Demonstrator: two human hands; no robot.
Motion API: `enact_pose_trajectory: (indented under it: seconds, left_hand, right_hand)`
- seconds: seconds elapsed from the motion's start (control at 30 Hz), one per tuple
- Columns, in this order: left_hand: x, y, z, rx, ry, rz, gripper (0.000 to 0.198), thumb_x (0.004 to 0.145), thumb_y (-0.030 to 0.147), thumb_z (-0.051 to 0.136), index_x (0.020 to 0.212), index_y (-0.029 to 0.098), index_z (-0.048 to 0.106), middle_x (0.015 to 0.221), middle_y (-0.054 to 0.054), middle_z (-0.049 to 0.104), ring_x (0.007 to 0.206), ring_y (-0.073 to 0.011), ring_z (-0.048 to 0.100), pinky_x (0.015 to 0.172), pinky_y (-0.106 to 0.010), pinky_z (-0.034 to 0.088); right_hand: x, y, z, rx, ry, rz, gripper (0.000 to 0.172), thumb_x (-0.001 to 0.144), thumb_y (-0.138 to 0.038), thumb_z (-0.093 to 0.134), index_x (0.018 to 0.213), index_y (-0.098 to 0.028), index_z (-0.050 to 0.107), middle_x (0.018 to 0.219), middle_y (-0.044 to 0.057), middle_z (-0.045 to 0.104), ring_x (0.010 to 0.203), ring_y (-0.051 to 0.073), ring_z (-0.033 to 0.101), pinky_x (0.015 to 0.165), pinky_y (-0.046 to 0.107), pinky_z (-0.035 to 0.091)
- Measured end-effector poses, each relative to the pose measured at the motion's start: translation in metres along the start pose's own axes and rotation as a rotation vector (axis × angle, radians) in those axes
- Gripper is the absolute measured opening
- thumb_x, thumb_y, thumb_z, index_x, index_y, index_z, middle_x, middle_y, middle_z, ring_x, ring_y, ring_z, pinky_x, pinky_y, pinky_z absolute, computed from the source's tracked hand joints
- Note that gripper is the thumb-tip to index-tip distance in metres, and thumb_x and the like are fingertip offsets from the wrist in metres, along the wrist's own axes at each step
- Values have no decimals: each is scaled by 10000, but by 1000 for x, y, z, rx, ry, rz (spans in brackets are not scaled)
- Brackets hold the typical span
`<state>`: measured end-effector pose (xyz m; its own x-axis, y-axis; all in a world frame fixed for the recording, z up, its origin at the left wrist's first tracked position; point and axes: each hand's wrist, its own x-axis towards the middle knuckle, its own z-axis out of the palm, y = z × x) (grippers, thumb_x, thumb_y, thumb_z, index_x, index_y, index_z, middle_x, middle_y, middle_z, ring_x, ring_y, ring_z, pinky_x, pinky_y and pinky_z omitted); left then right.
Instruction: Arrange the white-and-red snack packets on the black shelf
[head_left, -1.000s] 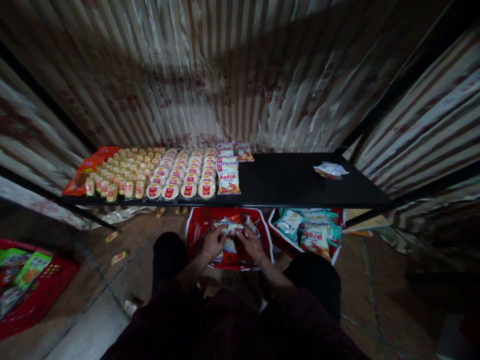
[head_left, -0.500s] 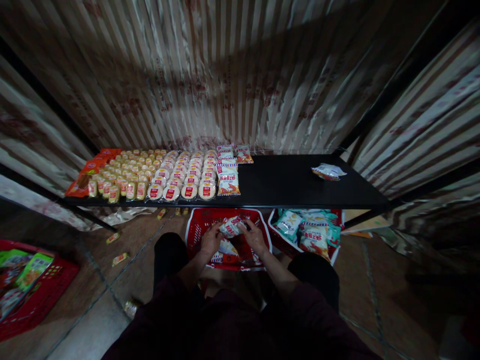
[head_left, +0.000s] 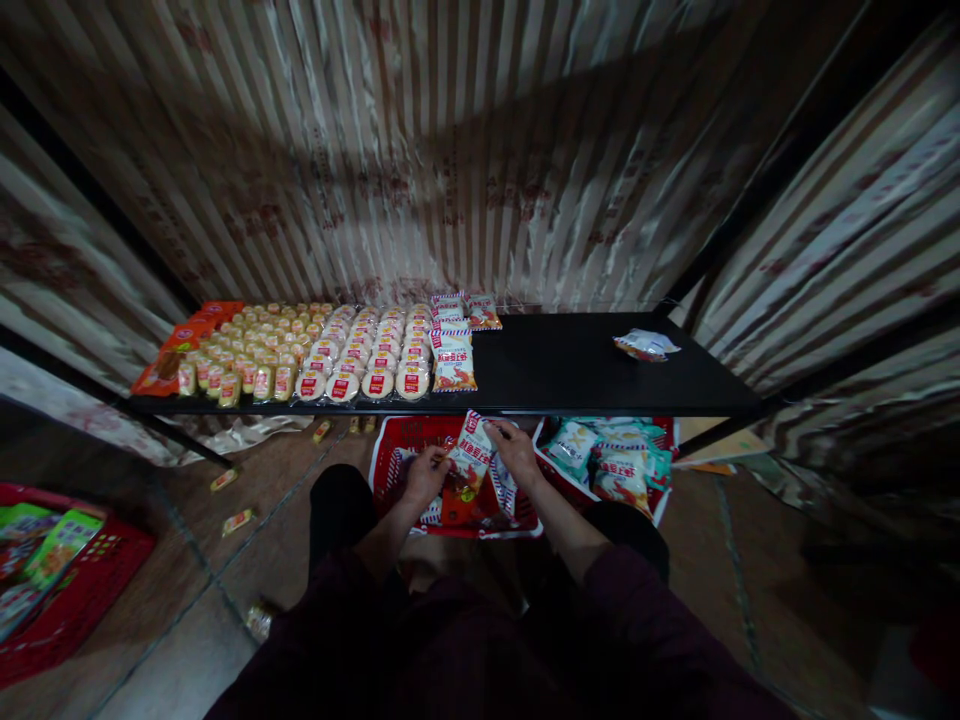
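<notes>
Between my two hands is a white and orange snack bag (head_left: 472,450), tilted, above a red basket (head_left: 381,470). My left hand (head_left: 427,474) pinches its lower left side. At its upper right edge, my right hand (head_left: 516,450) grips with closed fingers. More packets lie inside the basket below, partly hidden by the held bag and my hands. Matching snack bags (head_left: 453,362) lie on the black shelf (head_left: 551,365) just beyond, beside rows of round wrapped cakes (head_left: 377,384).
Small yellow wrapped cakes (head_left: 262,382) and orange packages (head_left: 169,360) fill the shelf's left end. A white packet (head_left: 646,345) lies to the right. Another basket (head_left: 661,508) holds teal bags. A red basket (head_left: 112,580) stands at far left, near loose cakes (head_left: 237,522) on the floor.
The snack bag has been turned and raised toward the shelf edge, its printed front now showing. My right hand has moved up with it. The view has shifted slightly.
</notes>
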<state>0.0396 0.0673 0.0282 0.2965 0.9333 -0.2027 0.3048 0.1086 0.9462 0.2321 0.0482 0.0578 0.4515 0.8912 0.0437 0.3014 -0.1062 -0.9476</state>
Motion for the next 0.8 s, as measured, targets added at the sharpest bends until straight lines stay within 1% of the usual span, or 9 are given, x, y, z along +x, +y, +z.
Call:
enact_pose_trajectory:
  seconds: [0.07, 0.13, 0.27, 0.37, 0.43, 0.5, 0.6, 0.67, 0.8]
  left_hand:
    - [-3, 1, 2, -95, -24, -14, 30, 794, 206, 561, 818, 197, 545, 761, 8, 630, 752, -135, 629, 691, -256, 510]
    - [-7, 4, 4, -185, -46, -27, 94, 779, 258, 585, 774, 198, 512, 731, 16, 613, 697, -131, 625, 648, -253, 512]
    - [-16, 11, 5, -318, -79, -36, 247, 712, 371, 669, 728, 198, 493, 712, 17, 608, 665, -137, 625, 658, -275, 516]
    - [-22, 16, 3, -399, -86, -50, 311, 676, 422, 703, 731, 197, 494, 721, 15, 618, 652, -135, 619, 669, -279, 503]
    - [-26, 22, 0, -432, -129, -71, 331, 648, 417, 736, 792, 195, 536, 769, 0, 640, 700, -150, 628, 693, -286, 493]
    - [-29, 28, -4, -416, -197, -96, 386, 639, 406, 754, 923, 199, 595, 869, -35, 667, 825, -189, 639, 752, -310, 484]
    - [-28, 38, -8, -377, -237, -115, 461, 693, 443, 719, 1083, 215, 627, 1049, -84, 674, 995, -239, 614, 846, -351, 462]
    - [-24, 41, -6, -387, -226, -92, 430, 709, 477, 698, 1039, 203, 660, 1081, -99, 676, 1004, -252, 612, 866, -362, 456]
    - [-17, 40, 5, -442, -214, -65, 408, 635, 496, 745, 871, 167, 688, 926, -98, 713, 859, -247, 646, 803, -361, 480]
  right_hand:
    - [2, -4, -2, 2, 1, 5, 439, 734, -598, 564, 807, -191, 710, 788, 34, 712, 747, 205, 625, 677, 294, 471]
    - [4, -7, -3, 19, -6, 12, 434, 720, -601, 580, 794, -196, 717, 778, 29, 712, 754, 208, 623, 664, 287, 467]
    - [7, -9, -3, 78, -1, 38, 461, 685, -628, 603, 761, -188, 720, 719, 26, 697, 706, 204, 611, 622, 283, 455]
    - [9, -7, -2, 93, 8, 41, 502, 671, -653, 599, 767, -176, 724, 701, 37, 696, 685, 205, 608, 611, 290, 456]
    - [10, -7, -2, 101, 8, 44, 505, 661, -652, 609, 761, -171, 725, 689, 43, 695, 675, 204, 605, 602, 291, 454]
    - [10, -8, -4, 105, 0, 47, 484, 649, -637, 627, 745, -172, 723, 677, 39, 692, 660, 198, 599, 591, 288, 448]
    - [10, -12, -4, 110, -26, 43, 430, 640, -596, 654, 729, -181, 721, 667, 23, 687, 645, 184, 592, 583, 280, 443]
    - [9, -16, -3, 115, -55, 37, 394, 643, -567, 663, 727, -186, 721, 666, 14, 686, 636, 176, 590, 583, 276, 444]
    - [5, -22, 3, 146, -120, 39, 370, 664, -548, 657, 748, -193, 718, 693, 12, 694, 647, 175, 603, 606, 283, 463]
